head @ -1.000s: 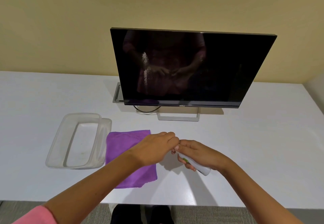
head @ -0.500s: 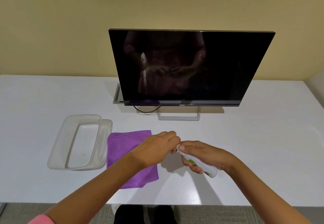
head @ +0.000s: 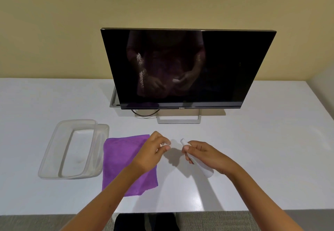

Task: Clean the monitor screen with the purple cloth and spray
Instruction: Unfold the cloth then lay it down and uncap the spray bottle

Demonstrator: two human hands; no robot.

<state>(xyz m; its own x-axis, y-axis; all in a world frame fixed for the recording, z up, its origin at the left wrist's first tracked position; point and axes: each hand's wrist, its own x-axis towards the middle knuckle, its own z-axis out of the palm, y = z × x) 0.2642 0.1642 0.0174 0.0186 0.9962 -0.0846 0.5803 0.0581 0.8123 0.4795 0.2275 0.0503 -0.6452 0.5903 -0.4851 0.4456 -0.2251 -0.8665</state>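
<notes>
right hand (head: 204, 154) is wrapped around a small white spray bottle (head: 202, 165), fingers curled tight on its body, with the nozzle end poking out past the thumb and pointing up and left, and the base sticking out below the palm toward the wrist. the bottle is tilted, held just above the table (head: 262, 149). left hand (head: 151, 151) sits a little apart from the bottle tip, fingers pinched together at the tips, and there looks to be something small and pale between them, maybe a cap, but it's too blurry to say for sure. so that grip is closed, i just can't tell on what. both forearms come in from the bottom edge and angle toward each other, hands meeting near the middle of the table without touching. the left wrist hangs over the right edge of one purple cloth (head: 122, 158), which lies flat and folded on the table. just left of the cloth, touching or nearly so, is one clear plastic tub (head: 54, 151) with what looks like its lid tucked beside it. one monitor (head: 226, 64) stands on its stand at the back, screen dark, with pale speckled streaks on the left part of the glass and a dim reflection of the person.
</notes>
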